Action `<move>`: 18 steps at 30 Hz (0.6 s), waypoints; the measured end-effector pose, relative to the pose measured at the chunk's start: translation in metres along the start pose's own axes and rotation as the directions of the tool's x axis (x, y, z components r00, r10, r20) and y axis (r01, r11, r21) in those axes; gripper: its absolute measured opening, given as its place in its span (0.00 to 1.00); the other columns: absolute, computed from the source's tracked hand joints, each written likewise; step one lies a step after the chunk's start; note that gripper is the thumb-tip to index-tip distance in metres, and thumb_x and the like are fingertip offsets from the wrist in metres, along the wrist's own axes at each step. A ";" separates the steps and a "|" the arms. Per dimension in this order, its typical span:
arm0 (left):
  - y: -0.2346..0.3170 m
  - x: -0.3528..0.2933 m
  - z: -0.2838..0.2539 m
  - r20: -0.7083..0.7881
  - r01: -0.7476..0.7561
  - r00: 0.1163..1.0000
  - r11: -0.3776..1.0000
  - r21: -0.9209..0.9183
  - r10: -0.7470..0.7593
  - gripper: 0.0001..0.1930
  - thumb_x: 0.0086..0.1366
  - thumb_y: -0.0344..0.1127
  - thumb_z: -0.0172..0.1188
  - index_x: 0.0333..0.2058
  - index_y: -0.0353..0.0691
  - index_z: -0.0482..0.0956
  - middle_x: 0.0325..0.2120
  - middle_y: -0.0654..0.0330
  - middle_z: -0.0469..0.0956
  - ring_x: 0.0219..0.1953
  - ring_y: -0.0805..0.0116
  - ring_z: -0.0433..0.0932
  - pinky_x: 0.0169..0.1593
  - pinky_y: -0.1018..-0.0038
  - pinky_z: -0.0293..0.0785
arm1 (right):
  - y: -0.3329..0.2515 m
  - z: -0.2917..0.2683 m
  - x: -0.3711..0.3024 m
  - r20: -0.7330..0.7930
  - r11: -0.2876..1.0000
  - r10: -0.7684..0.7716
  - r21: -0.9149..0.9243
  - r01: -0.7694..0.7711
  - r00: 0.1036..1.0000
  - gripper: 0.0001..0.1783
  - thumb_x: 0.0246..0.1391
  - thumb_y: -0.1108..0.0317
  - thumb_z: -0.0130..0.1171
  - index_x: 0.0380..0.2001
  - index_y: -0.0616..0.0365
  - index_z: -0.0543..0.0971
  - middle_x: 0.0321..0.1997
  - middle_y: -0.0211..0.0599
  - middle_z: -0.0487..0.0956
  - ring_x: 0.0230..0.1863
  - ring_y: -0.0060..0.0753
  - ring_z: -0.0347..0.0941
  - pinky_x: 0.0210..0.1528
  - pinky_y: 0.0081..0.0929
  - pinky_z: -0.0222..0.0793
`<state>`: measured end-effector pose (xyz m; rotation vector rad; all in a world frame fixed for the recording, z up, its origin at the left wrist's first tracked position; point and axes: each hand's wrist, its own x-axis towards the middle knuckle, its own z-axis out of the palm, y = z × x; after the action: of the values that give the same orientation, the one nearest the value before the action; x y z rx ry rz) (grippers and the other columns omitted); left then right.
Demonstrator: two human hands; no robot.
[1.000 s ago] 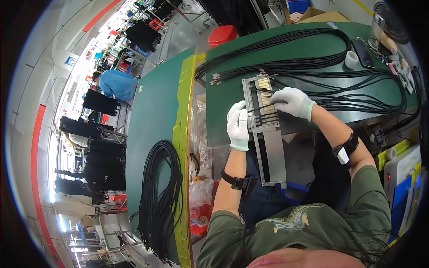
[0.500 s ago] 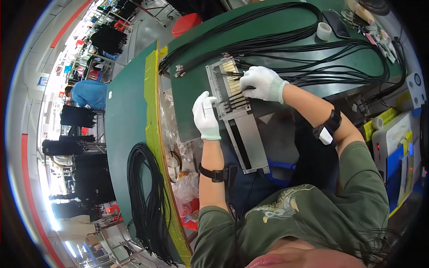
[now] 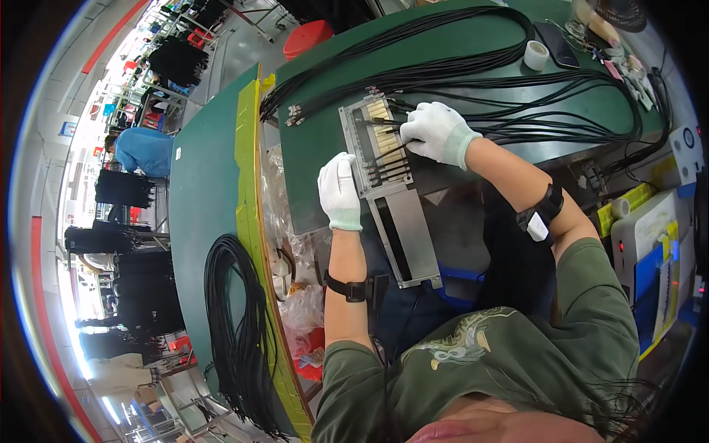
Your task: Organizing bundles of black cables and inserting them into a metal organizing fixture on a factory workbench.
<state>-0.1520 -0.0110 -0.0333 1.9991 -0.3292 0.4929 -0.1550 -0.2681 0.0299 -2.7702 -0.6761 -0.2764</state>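
Note:
A metal fixture lies across the near edge of the green table, with a row of cream-coloured slots along it. Black cables sit in several of the nearer slots. My right hand, in a white glove, is at the right side of the row. Its fingers are curled on a black cable that runs into the slots. My left hand, also gloved, is against the fixture's left edge, fingers bent and pressed together. What its fingertips hold, if anything, is hidden.
Long black cable bundles loop over the green table. A tape roll and a phone lie at the far right. A cable coil rests on the left table. Far left, a person in blue bends over.
My left fingers have drawn together and bent against the fixture's edge. My right hand has shifted slightly right and up, and the cable at its fingers now shows more clearly.

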 end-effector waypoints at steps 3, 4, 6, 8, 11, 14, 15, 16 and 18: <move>-0.001 0.000 0.000 -0.003 -0.016 1.000 1.000 0.011 0.016 0.14 0.73 0.36 0.50 0.38 0.37 0.84 0.40 0.58 0.83 0.47 0.61 0.78 0.56 0.67 0.70 | 0.000 -0.001 0.002 0.011 1.000 0.005 -0.022 -0.005 1.000 0.05 0.48 0.60 0.63 0.30 0.43 0.83 0.33 0.30 0.80 0.43 0.37 0.75 0.47 0.37 0.71; -0.001 0.000 -0.001 -0.003 -0.015 1.000 1.000 0.011 0.015 0.14 0.73 0.36 0.50 0.38 0.37 0.84 0.40 0.58 0.83 0.47 0.61 0.78 0.56 0.67 0.70 | 0.000 0.000 0.001 0.012 1.000 0.005 -0.023 -0.004 1.000 0.05 0.48 0.60 0.63 0.30 0.43 0.83 0.33 0.30 0.80 0.43 0.37 0.75 0.47 0.37 0.71; -0.001 0.000 -0.003 0.021 0.001 1.000 1.000 0.008 -0.001 0.14 0.73 0.37 0.50 0.39 0.38 0.85 0.43 0.56 0.81 0.50 0.59 0.77 0.58 0.65 0.69 | -0.001 0.002 0.001 -0.004 0.999 -0.002 -0.036 0.002 1.000 0.05 0.48 0.60 0.63 0.29 0.43 0.83 0.33 0.30 0.80 0.43 0.37 0.75 0.47 0.37 0.71; 0.004 0.000 -0.003 0.033 0.010 0.999 1.000 0.006 -0.010 0.14 0.73 0.38 0.50 0.40 0.39 0.85 0.45 0.55 0.81 0.51 0.59 0.76 0.58 0.64 0.68 | 0.000 0.004 0.001 -0.010 0.999 -0.004 -0.044 0.004 1.000 0.05 0.48 0.60 0.63 0.29 0.44 0.82 0.33 0.30 0.80 0.43 0.37 0.75 0.47 0.37 0.71; 0.017 0.001 0.004 0.150 -0.202 0.972 0.970 0.134 0.181 0.14 0.70 0.43 0.54 0.45 0.45 0.85 0.54 0.48 0.76 0.59 0.49 0.69 0.63 0.59 0.63 | 0.004 0.007 0.000 -0.020 1.000 -0.008 0.015 0.009 1.000 0.06 0.48 0.60 0.63 0.30 0.45 0.82 0.34 0.31 0.80 0.43 0.37 0.76 0.47 0.38 0.71; 0.041 0.001 0.011 0.284 -0.327 0.927 0.899 0.292 0.245 0.14 0.68 0.44 0.58 0.47 0.49 0.85 0.57 0.45 0.73 0.64 0.45 0.64 0.67 0.57 0.58 | 0.008 0.010 -0.001 0.011 1.000 -0.018 -0.024 0.018 1.000 0.07 0.48 0.58 0.63 0.30 0.45 0.83 0.35 0.32 0.80 0.44 0.39 0.75 0.47 0.40 0.71; 0.045 -0.001 0.009 0.347 -0.387 0.901 0.843 0.373 0.260 0.15 0.67 0.44 0.60 0.49 0.51 0.85 0.59 0.43 0.72 0.66 0.43 0.61 0.68 0.56 0.56 | 0.004 0.011 0.002 0.025 0.999 -0.034 -0.037 0.035 0.999 0.08 0.48 0.57 0.64 0.30 0.46 0.83 0.35 0.33 0.80 0.44 0.40 0.75 0.47 0.40 0.71; 0.041 -0.004 0.009 0.343 -0.385 0.904 0.838 0.387 0.257 0.15 0.67 0.44 0.60 0.49 0.51 0.85 0.59 0.43 0.72 0.66 0.43 0.61 0.68 0.56 0.56 | 0.002 0.012 0.004 0.019 0.998 -0.046 -0.030 0.047 0.999 0.08 0.48 0.57 0.64 0.30 0.46 0.83 0.35 0.33 0.80 0.44 0.40 0.75 0.47 0.40 0.71; 0.021 -0.009 0.006 0.334 -0.361 0.912 0.851 0.381 0.238 0.15 0.64 0.46 0.63 0.48 0.55 0.86 0.62 0.42 0.68 0.66 0.39 0.60 0.69 0.55 0.55 | -0.002 0.009 0.005 0.025 0.993 0.014 0.120 -0.017 1.000 0.10 0.49 0.55 0.64 0.31 0.46 0.83 0.36 0.34 0.80 0.44 0.42 0.75 0.48 0.41 0.71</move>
<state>-0.1678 -0.0257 -0.0239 2.4790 -0.7765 0.5171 -0.1506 -0.2613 0.0226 -2.6664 -0.6543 -0.1931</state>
